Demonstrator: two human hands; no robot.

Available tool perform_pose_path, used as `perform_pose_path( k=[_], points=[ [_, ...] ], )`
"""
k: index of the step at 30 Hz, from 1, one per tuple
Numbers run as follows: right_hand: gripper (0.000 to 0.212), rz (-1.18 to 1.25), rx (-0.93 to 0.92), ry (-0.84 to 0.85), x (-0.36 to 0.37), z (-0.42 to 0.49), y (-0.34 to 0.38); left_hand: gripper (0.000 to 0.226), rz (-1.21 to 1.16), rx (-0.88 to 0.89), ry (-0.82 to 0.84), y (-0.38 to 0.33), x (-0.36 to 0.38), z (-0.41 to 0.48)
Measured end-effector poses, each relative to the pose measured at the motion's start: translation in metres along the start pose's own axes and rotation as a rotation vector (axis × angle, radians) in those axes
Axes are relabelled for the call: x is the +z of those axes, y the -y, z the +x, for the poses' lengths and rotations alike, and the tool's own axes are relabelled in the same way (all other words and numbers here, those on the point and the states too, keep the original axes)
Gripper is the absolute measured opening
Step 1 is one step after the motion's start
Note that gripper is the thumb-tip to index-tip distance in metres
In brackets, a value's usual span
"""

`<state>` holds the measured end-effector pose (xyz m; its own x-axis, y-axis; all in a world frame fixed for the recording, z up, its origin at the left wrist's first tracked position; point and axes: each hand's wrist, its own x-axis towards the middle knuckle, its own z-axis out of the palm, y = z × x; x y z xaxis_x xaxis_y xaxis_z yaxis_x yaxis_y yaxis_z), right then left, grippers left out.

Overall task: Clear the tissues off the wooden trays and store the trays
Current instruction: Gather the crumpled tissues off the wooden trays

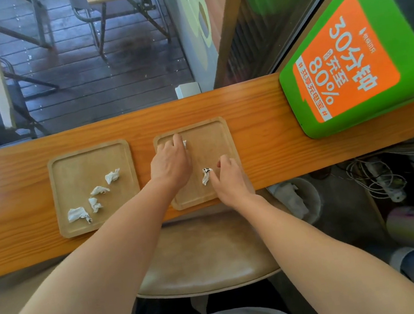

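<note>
Two square wooden trays lie side by side on a long wooden counter [261, 111]. The left tray [67, 167] carries several crumpled white tissues [100, 190]. Over the right tray [214, 139], my left hand [170, 163] is curled down at the far left part, with a scrap of white tissue [185, 143] showing at its fingertips. My right hand [228, 178] rests near the tray's front and pinches a stained crumpled tissue [206, 176].
A green and orange sign [347, 63] stands on the counter at the right. A round stool seat [204, 256] is below the counter in front of me. A bin with white paper [298, 199] sits on the floor to the right, beside cables and tubs.
</note>
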<state>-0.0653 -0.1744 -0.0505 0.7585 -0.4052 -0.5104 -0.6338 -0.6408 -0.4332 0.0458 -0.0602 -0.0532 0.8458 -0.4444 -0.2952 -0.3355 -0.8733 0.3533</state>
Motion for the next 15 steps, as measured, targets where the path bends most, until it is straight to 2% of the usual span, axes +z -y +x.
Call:
perform_pose_path(
  k=[2,5,9,12,15],
  points=[
    [0.025,-0.023,-0.02,0.012,0.008,0.0,0.003,0.028,-0.014,-0.004,-0.043,-0.001,0.006,0.008],
    [0.027,-0.12,-0.08,-0.004,0.018,0.0,0.003,0.036,-0.017,-0.02,-0.011,0.001,0.016,0.018],
    [0.022,-0.171,-0.142,0.001,0.021,0.004,0.002,0.023,-0.012,-0.016,-0.025,0.004,0.023,0.021],
    [0.011,-0.177,-0.087,0.049,0.02,0.01,0.005,0.015,-0.012,0.011,-0.029,0.008,0.02,0.016],
    [0.013,-0.17,-0.041,0.133,0.014,0.011,0.006,0.013,-0.006,0.004,0.003,0.011,0.015,0.004]
  ],
)
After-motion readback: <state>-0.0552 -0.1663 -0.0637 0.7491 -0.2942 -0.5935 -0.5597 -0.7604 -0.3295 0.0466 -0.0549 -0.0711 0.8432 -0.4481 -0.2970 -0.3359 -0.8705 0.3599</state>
